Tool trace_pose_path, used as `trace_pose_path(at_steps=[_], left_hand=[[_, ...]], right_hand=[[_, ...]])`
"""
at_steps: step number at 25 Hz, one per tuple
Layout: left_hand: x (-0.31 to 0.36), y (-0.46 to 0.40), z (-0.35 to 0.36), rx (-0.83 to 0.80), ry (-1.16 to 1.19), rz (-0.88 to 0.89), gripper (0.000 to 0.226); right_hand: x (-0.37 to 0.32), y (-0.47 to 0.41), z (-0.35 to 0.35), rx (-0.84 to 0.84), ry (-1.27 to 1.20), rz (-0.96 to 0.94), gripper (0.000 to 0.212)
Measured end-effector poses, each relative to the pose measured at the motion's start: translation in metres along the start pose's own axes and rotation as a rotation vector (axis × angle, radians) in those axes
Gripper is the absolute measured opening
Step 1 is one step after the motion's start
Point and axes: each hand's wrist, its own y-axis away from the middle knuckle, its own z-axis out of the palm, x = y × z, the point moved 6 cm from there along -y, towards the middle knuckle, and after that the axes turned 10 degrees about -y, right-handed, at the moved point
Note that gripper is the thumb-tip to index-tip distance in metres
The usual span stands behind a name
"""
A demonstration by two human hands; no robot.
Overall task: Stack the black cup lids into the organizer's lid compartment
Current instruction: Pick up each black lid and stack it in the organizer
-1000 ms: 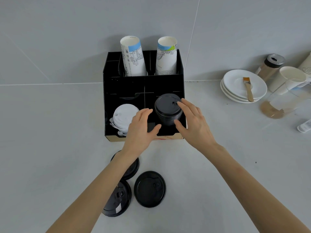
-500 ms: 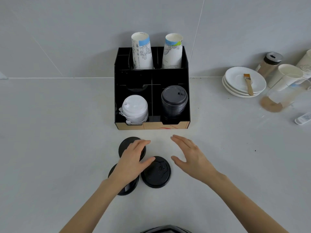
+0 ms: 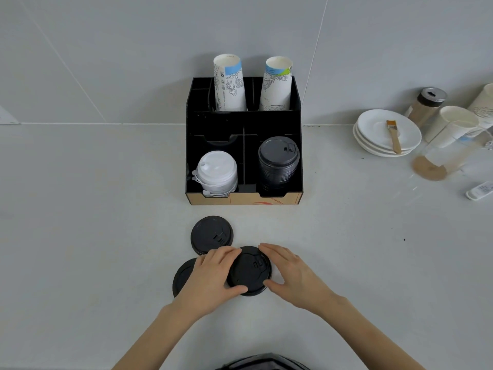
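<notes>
A black lid [image 3: 249, 271] lies on the counter [image 3: 106, 236] in front of the organizer [image 3: 244, 124], cupped between both hands — the left hand [image 3: 210, 276] curled on its left edge, the right hand [image 3: 289, 273] half-open against its right edge. Two more lids [image 3: 211, 234] [image 3: 182, 279] lie beside it. The black lid stack [image 3: 278, 162] fills the organizer's front right compartment.

Pale grey counter [image 3: 106, 236] under me, meets the wall at back. On it: black organizer [image 3: 244, 200] at back-centre, w/ three loose black lids in front of it: far one [image 3: 208, 233], left one [image 3: 182, 279] partly under my left hand, middle one [image 3: 249, 271] between both my hands. Right side: stack of white saucers [image 3: 373, 145], brown-filled shaker [image 3: 424, 108], paper cups [image 3: 453, 126], small white item [image 3: 480, 190] near the edge.
</notes>
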Motion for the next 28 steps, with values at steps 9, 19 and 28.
trace_pose_path(at_steps=[9,19,28], left_hand=[[0.000,-0.001,0.004,0.003,-0.016,0.030,0.072],[0.010,-0.019,-0.024,0.082,0.119,0.087,0.069],[0.021,-0.046,-0.067,0.262,0.278,0.083,0.054]], right_hand=[[0.002,0.003,0.002,0.007,-0.088,0.019,0.057],[-0.004,0.003,-0.032,0.143,-0.182,-0.024,0.056],[-0.010,-0.005,-0.082,0.349,-0.205,-0.055,0.051]])
